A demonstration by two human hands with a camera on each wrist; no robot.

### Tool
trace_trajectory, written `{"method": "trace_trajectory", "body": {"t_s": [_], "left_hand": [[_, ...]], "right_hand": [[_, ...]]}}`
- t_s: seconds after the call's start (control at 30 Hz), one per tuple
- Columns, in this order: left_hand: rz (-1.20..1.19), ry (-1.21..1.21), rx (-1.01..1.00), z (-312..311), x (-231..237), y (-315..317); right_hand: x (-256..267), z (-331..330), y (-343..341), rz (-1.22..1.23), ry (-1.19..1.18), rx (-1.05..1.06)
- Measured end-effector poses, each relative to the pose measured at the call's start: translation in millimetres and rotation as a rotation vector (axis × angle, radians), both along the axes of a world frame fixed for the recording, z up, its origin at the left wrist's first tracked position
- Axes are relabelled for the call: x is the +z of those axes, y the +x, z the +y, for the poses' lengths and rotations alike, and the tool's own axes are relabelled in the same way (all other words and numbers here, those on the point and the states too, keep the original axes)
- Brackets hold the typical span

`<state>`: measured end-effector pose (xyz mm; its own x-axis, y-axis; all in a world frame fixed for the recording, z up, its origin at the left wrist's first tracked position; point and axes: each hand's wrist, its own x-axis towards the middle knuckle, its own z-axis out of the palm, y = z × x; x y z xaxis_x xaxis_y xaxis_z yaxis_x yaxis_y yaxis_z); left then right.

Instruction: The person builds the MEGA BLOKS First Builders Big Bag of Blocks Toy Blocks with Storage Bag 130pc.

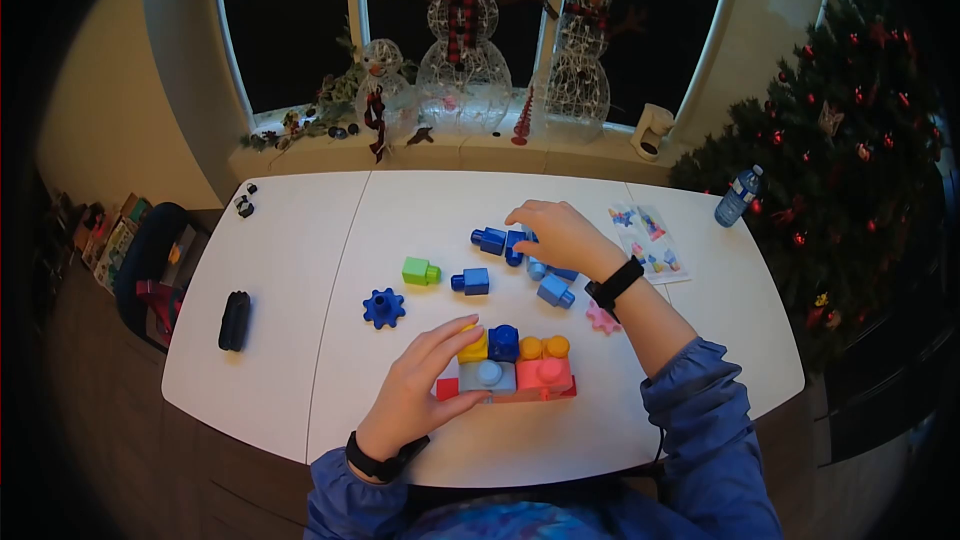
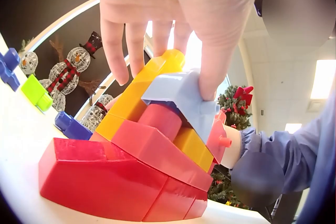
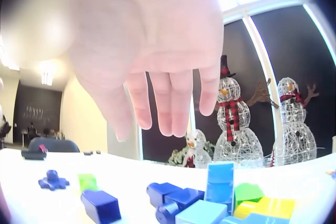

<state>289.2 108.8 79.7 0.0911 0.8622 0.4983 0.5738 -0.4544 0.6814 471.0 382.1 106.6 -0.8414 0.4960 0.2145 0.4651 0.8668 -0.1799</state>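
My left hand [image 1: 408,388] [image 2: 178,8] grips a block assembly, its thumb against a light blue block [image 1: 487,377] [image 2: 181,90] and its fingers reaching to a yellow block [image 1: 474,347] [image 2: 137,95]. Beside them stand a dark blue block [image 1: 504,344] and a pink block [image 1: 545,374], above a red base [image 2: 105,179]. My right hand [image 1: 572,238] [image 3: 152,35] hovers over loose blocks with its fingers relaxed downward, and no block shows between them. Under it lie dark blue blocks [image 3: 181,199], a light blue block [image 3: 202,212] and a yellow block [image 3: 273,207].
A green block [image 1: 420,271], a dark blue block [image 1: 471,282] and a blue gear piece [image 1: 384,308] lie left of the loose pile. A pink gear [image 1: 602,318], a printed sheet [image 1: 652,245] and a bottle [image 1: 738,196] are on the right; a black case [image 1: 234,321] lies far left.
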Motion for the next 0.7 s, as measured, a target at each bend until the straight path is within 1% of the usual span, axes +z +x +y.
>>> {"method": "trace_trajectory", "body": {"t_s": [0.07, 0.1, 0.2, 0.3, 0.4, 0.5, 0.6, 0.63, 0.7], "left_hand": [[-0.003, -0.005, 0.008, -0.5, -1.9, -0.7], [-0.003, -0.004, 0.007, -0.6, -1.8, -0.9], [-0.002, 0.002, 0.006, 0.0, -1.4, -0.9], [0.006, 0.007, 0.004, 0.0, -2.1, -1.7], [0.008, 0.007, 0.004, 0.3, -3.3, -1.5], [0.008, 0.004, 0.003, 0.1, -3.3, -1.7], [0.005, 0.002, 0.004, 0.2, -3.6, -1.4], [0.003, 0.002, 0.004, 0.2, -4.3, -1.3], [0.008, 0.006, 0.007, 0.0, -4.5, -1.4]], "right_hand": [[-19.5, 8.0, -12.6, -0.185, 0.040, -0.075], [-29.7, 12.8, -18.0, -0.240, 0.022, -0.125], [-52.1, 17.0, -23.5, -0.238, 0.070, -0.160], [-68.8, 22.7, -26.3, -0.238, 0.051, -0.169], [-68.2, 16.9, -23.6, -0.206, 0.080, -0.143], [-49.8, 9.1, -17.8, -0.109, 0.021, -0.132], [-21.4, -13.7, 1.1, 0.282, -0.264, -0.097], [-5.9, -24.4, 9.9, 0.256, -0.405, -0.080], [5.1, -43.1, 28.3, 0.319, -0.645, -0.029]]}}
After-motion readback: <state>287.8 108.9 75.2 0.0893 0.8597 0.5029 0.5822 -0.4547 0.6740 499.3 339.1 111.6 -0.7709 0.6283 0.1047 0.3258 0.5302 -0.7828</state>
